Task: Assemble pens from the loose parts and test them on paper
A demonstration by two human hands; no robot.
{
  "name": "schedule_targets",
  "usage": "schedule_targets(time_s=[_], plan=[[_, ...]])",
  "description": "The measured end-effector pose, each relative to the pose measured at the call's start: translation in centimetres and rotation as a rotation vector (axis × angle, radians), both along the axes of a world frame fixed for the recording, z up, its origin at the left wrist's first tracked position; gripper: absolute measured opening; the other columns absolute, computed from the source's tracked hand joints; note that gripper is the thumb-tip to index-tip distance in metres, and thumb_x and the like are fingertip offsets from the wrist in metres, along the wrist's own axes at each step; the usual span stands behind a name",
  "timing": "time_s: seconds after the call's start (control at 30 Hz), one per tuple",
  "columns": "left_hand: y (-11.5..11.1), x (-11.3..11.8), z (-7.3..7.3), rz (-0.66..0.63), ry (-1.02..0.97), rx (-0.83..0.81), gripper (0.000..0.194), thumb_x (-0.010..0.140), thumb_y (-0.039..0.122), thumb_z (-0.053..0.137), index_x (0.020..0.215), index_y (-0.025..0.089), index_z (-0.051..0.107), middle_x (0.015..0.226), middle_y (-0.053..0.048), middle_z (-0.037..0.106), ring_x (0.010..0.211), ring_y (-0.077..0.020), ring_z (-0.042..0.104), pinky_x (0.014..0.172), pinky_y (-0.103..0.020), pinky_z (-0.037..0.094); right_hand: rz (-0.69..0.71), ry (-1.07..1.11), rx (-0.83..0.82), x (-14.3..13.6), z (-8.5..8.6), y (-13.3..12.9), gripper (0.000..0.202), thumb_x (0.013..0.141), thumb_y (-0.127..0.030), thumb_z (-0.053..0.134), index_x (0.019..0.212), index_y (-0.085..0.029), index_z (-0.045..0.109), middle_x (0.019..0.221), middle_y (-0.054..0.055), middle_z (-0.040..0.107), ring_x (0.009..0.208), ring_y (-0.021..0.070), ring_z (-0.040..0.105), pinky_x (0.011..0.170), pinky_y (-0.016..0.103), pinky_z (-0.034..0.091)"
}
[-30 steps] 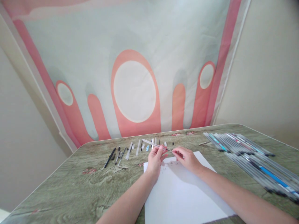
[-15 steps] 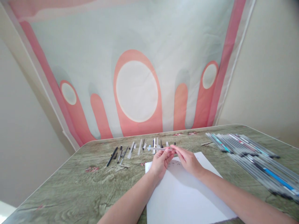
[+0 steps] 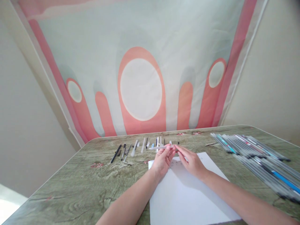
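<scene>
My left hand (image 3: 162, 162) pinches a thin translucent pen barrel (image 3: 154, 147), which points left above the far edge of the white paper (image 3: 185, 197). Close on its right, my right hand (image 3: 191, 161) has its fingertips together at the barrel's right end; whether they grip a small part there is hard to see. Both hands hover over the paper, which bears small faint marks near its top. Behind the hands, clear tubes (image 3: 142, 145) and other pen parts lie in a loose row. A black pen (image 3: 116, 153) is at the row's left end.
On the right of the wood-patterned table (image 3: 77, 184) lie many grey pens (image 3: 255, 175) in overlapping groups, with a blue one (image 3: 284, 181) among them. A cloth with pink arches (image 3: 142, 125) hangs behind the table.
The view has shifted, so the scene sits slightly farther right. The light-blue piece seen at the barrel's left end earlier now appears apart from it, behind the barrel.
</scene>
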State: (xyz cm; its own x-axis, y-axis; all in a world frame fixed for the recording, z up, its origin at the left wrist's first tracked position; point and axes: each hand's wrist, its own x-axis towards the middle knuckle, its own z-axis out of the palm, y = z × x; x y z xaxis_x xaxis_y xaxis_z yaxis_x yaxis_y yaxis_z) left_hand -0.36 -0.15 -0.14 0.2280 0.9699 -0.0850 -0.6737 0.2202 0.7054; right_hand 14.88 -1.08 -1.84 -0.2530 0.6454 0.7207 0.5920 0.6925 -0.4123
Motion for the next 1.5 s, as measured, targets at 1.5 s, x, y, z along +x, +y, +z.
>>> schedule_targets(time_s=[1.5], plan=[[0.9, -0.5, -0.8, 0.016, -0.001, -0.041, 0.023, 0.072, 0.02, 0.065, 0.092, 0.014, 0.055, 0.098, -0.008, 0.064, 0.057, -0.0025, 0.055, 0.057, -0.014, 0.049, -0.164, -0.255, -0.29, 2.2, -1.4, 9.0, 0.017, 0.076, -0.011, 0.049, 0.081, -0.017, 0.064, 0.082, 0.006, 0.059, 0.081, 0.0174, 0.055, 0.075, 0.029, 0.04]])
